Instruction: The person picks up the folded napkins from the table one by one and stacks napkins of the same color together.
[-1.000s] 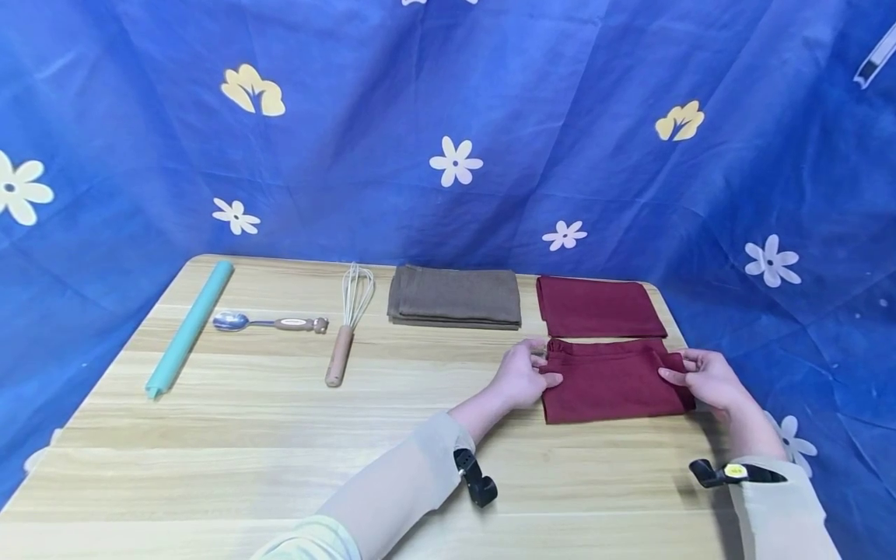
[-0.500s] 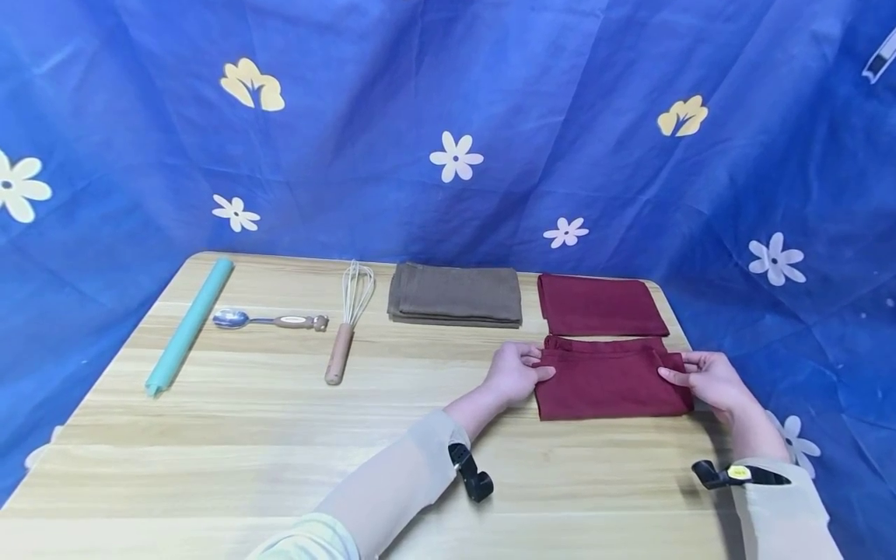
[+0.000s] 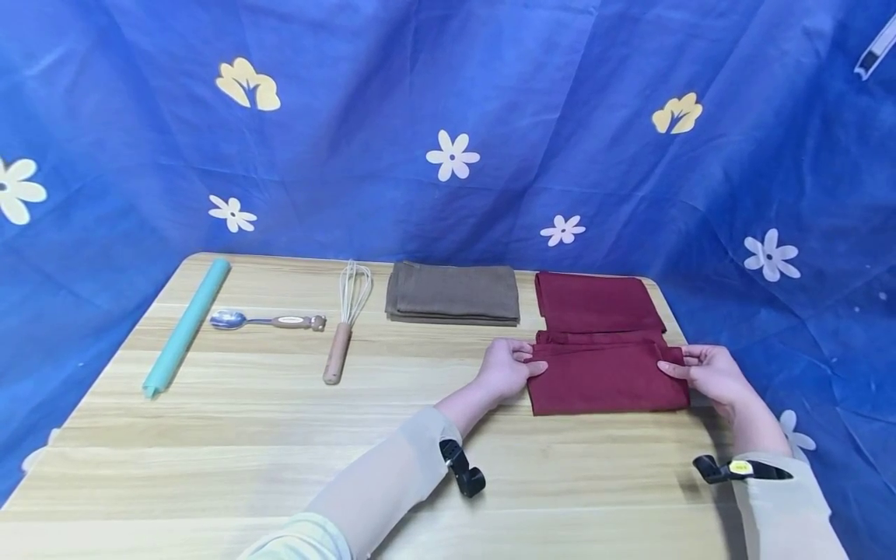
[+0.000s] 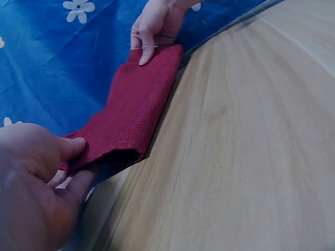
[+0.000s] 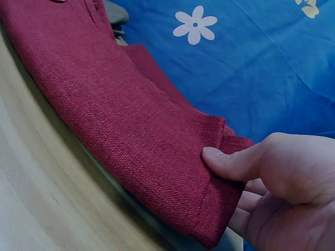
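Observation:
A folded dark red cloth point(image 3: 605, 377) lies on the wooden table point(image 3: 280, 435) at the right. My left hand point(image 3: 507, 365) pinches its left edge, thumb on top. The right hand point(image 3: 703, 372) pinches the right edge the same way. The left wrist view shows the left hand point(image 4: 36, 172) holding the red cloth point(image 4: 131, 115) with the right hand point(image 4: 154, 26) at the far end. From the right wrist, the right hand's thumb point(image 5: 235, 162) presses on the red cloth point(image 5: 120, 120), and the cloth's end is lifted off the table. A second red cloth point(image 3: 595, 302) lies folded just behind.
A folded brown cloth point(image 3: 453, 293) lies at the back centre. Left of it are a whisk with a wooden handle point(image 3: 343, 327), a spoon point(image 3: 266, 320) and a rolled teal mat point(image 3: 185, 327). A blue flowered sheet point(image 3: 448, 117) hangs behind and around the table.
Both hands have slid the near red cloth a little to the left and back, so its far edge now meets the second red cloth. The grips are unchanged.

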Demonstrator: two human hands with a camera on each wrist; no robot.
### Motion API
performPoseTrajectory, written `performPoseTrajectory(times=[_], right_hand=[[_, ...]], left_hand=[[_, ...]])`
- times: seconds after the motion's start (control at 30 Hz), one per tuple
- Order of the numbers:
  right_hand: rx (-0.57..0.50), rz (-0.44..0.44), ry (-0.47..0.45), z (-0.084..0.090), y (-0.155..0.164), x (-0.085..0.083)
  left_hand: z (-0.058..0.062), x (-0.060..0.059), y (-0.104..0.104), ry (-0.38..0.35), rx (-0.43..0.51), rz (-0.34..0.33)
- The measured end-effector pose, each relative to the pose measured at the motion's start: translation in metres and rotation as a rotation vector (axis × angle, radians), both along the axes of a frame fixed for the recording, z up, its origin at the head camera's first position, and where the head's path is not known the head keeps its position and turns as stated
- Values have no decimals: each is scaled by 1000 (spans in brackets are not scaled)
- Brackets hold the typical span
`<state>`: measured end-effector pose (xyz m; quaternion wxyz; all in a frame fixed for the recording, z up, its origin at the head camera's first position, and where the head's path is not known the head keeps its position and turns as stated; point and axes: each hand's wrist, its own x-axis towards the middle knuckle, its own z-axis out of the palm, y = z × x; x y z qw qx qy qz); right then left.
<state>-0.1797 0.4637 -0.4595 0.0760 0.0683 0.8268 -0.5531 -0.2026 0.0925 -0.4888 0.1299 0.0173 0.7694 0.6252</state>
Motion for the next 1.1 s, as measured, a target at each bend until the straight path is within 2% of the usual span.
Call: performPoseTrajectory(times=[0.27, 0.53, 0.7, 0.87, 1.1], right_hand=[[33, -23, 14, 5, -5, -4], [2, -18, 13, 11, -10, -7], [32, -35, 27, 15, -12, -10], [20, -33, 56, 20, -16, -17], [43, -33, 48, 26, -23, -29]], left_hand=[[7, -7, -5, 31, -17, -15], [18, -12, -11, 16, -23, -32], [22, -18, -12, 13, -16, -27], [29, -25, -16, 19, -20, -14], [39, -37, -25, 5, -14, -5]])
